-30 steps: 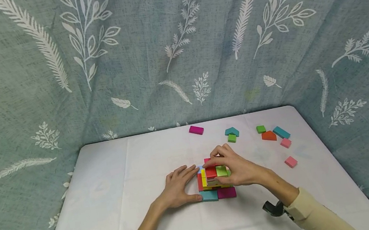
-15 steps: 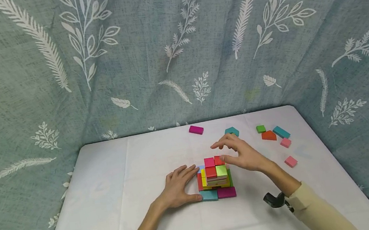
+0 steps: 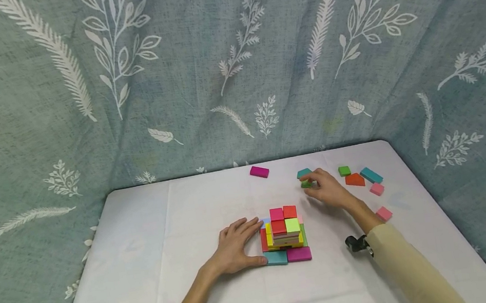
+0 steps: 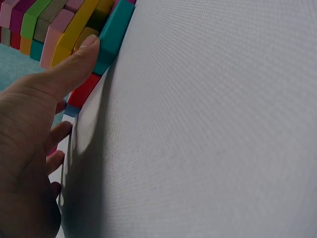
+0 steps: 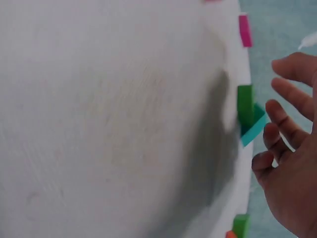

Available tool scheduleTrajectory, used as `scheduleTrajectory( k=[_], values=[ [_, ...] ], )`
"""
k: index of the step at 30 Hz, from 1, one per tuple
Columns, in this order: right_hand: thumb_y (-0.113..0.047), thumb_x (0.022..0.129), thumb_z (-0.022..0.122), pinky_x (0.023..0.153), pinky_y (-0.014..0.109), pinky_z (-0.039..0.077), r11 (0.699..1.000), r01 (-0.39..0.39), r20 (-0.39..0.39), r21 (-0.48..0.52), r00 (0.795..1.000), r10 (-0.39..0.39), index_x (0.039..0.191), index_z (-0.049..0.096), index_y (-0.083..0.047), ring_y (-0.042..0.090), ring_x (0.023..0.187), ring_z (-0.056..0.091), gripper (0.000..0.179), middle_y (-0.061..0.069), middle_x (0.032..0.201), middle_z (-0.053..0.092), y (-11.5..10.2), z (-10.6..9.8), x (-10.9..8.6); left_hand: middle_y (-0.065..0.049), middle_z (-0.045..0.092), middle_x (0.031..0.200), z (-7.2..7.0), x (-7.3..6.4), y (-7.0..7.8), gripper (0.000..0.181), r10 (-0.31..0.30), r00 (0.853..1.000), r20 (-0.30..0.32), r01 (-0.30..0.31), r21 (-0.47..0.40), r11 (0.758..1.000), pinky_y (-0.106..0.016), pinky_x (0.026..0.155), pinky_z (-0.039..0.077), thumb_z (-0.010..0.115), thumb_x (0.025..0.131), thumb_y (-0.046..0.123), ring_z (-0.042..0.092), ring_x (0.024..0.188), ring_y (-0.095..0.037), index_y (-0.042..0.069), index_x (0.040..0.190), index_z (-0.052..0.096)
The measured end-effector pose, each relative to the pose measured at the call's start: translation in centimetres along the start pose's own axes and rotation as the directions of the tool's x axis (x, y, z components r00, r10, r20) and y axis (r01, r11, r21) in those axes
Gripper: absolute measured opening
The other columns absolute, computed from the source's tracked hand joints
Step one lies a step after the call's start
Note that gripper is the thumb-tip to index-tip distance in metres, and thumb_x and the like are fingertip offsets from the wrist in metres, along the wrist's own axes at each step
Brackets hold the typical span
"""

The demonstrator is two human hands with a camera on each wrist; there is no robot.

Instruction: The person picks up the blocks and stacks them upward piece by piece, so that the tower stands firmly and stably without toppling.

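A stepped tower of coloured blocks [image 3: 278, 228] stands in the middle of the white table, with red, pink and light green blocks on top. My left hand [image 3: 237, 248] rests at its left side, fingers spread; the thumb touches a teal block [image 4: 115, 37] at the base. My right hand [image 3: 327, 190] hovers beyond the tower to the right, thumb and fingers parted around a small green block [image 5: 244, 106]. The right wrist view shows a gap between fingertips and block. A teal angled block [image 5: 254, 126] lies against the green one.
Toward the far right lie a green block [image 3: 344, 171], an orange-red angled block [image 3: 355, 180], a teal block [image 3: 371, 175] and two pink blocks [image 3: 377, 189]. A magenta block [image 3: 259, 172] sits near the back edge. A patterned curtain [image 3: 186, 76] hangs behind the table.
My right hand has left the tower's top and moved away, up and right, to the small green block. My left hand has stayed at the tower's base.
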State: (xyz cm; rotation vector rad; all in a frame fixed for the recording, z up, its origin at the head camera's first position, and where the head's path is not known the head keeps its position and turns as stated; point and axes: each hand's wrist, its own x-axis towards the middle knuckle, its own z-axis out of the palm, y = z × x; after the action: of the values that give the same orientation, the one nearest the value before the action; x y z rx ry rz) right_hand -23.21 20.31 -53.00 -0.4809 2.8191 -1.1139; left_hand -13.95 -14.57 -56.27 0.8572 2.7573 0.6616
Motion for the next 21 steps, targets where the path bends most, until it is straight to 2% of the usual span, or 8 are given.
scheduleTrajectory(
  k=[3, 6, 11, 21],
  values=[
    [-0.019, 0.094, 0.069, 0.090, 0.047, 0.045, 0.997, -0.064, -0.003, -0.041, 0.998, 0.064, 0.133, 0.063, -0.008, 0.028, 0.105, 0.053, 0.041, 0.013, 0.116, 0.056, 0.9, 0.1, 0.4, 0.009, 0.031, 0.163, 0.0, 0.0, 0.0, 0.098, -0.001, 1.000, 0.001, 0.001, 0.002, 1.000, -0.057, 0.111, 0.020, 0.069, 0.077, 0.074, 0.020, 0.151, -0.025, 0.034, 0.158, 0.032],
    [-0.022, 0.094, 0.070, 0.092, 0.049, 0.045, 0.993, -0.090, -0.012, -0.079, 0.996, 0.090, 0.135, 0.062, -0.009, 0.029, 0.106, 0.053, 0.044, 0.014, 0.117, 0.055, 1.4, 0.1, 0.8, 0.009, 0.031, 0.163, 0.0, 0.1, 0.0, 0.098, -0.004, 1.000, 0.000, 0.004, 0.000, 1.000, -0.057, 0.112, 0.020, 0.069, 0.077, 0.073, 0.020, 0.151, -0.025, 0.034, 0.158, 0.032],
    [-0.023, 0.094, 0.070, 0.094, 0.050, 0.044, 0.987, -0.106, -0.009, -0.125, 0.994, 0.106, 0.136, 0.061, -0.008, 0.030, 0.107, 0.053, 0.046, 0.016, 0.118, 0.054, 1.9, 0.1, 1.2, 0.008, 0.031, 0.163, -0.1, 0.0, 0.1, 0.098, -0.001, 1.000, 0.001, 0.001, -0.004, 1.000, -0.057, 0.111, 0.020, 0.069, 0.077, 0.073, 0.020, 0.151, -0.026, 0.033, 0.158, 0.032],
    [-0.024, 0.094, 0.071, 0.096, 0.050, 0.045, 0.985, -0.112, -0.001, -0.132, 0.994, 0.112, 0.135, 0.062, -0.009, 0.030, 0.108, 0.055, 0.044, 0.016, 0.118, 0.055, 2.2, 0.3, 1.2, 0.006, 0.033, 0.163, -0.3, -0.1, 0.3, 0.096, 0.009, 1.000, -0.004, -0.009, -0.015, 1.000, -0.059, 0.110, 0.022, 0.070, 0.078, 0.071, 0.022, 0.150, -0.028, 0.032, 0.158, 0.034]
  ],
)
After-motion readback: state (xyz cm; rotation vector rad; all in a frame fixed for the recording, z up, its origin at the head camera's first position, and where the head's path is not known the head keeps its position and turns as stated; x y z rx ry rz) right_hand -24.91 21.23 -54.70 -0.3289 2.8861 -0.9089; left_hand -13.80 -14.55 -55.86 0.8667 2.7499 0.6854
